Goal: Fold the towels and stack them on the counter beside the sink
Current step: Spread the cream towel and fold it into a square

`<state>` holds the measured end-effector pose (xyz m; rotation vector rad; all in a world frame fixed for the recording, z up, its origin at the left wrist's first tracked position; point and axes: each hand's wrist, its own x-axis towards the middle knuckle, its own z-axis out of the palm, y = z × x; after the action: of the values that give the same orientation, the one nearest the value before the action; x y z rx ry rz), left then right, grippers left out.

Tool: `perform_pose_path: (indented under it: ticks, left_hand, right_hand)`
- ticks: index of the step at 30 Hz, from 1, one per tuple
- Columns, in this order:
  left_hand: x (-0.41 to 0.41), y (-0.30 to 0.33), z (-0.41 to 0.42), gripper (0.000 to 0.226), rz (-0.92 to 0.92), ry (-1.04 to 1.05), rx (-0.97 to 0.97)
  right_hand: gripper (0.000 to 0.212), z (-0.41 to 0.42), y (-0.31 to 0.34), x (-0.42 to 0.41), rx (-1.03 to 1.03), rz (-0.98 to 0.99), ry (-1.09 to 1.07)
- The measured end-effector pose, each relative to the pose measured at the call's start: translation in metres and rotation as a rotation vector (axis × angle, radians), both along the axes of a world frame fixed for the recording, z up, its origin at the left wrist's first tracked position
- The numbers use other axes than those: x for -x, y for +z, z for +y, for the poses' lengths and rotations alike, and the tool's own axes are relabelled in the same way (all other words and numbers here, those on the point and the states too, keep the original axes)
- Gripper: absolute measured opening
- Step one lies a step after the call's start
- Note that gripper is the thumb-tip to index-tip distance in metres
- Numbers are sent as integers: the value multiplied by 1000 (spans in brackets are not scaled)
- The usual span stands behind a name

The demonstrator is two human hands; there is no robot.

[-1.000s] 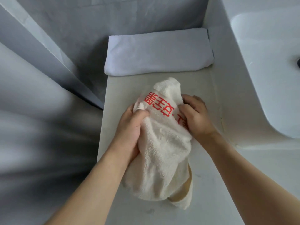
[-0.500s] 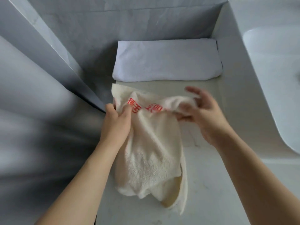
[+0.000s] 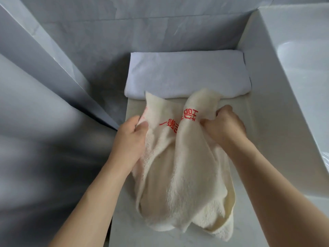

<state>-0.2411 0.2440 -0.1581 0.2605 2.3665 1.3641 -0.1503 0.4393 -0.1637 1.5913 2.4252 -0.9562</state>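
The left hand has its grip pinched on the upper left edge of the cream towel, thumb on top of the cloth and the other fingers tucked under it. The right hand has its grip curled tight round the upper right edge of the same towel, knuckles up, with a fold of cloth bunched inside the fist. Between the two grips the towel's top edge rises in two loose peaks, one just inside the left grip and a taller, rounder one just inside the right grip. Red lettering runs across the cloth between the grips, twisted by the fold so it cannot be read.

Below the grips, toward the person, the towel hangs and spreads in soft, uneven folds over the pale tabletop. Its lowest corner curls over on the right-grip side, showing a yellowish inner face along the hem. Both forearms run back from the grips to the bottom edge of the view.

Beyond the grips, away from the person, a folded white towel lies flat on the tabletop against the grey marbled wall. The peaks of the cream towel overlap its near edge in the view; whether they touch it cannot be told. Outward from the right grip, the white sink rises beside the tabletop. Outward from the left grip, a slanted grey panel drops away past the tabletop's edge.
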Motion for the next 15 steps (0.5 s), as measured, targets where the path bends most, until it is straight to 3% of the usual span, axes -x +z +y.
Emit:
perform_pose_path:
  ticks: [3,6,8,10,13,15]
  left_hand:
    - [-11,22,4,21,266,-37,-118]
    - [-6,42,9,20,494,57,-267]
    - [20,41,26,14,496,192,-274]
    - [57,26,46,6,291,287,-238]
    - [83,8,53,31,-186,263,-138]
    - [71,5,34,33,-249,185,-31]
  right_hand:
    - [12,-4,7,-1,6,131,75]
    - [9,3,39,4,-175,447,-87]
    - [10,20,60,18,-261,592,-188]
    - [18,38,63,34,-218,612,-213]
    - [51,34,43,28,-17,436,-194]
    - [62,14,24,0,47,331,-221]
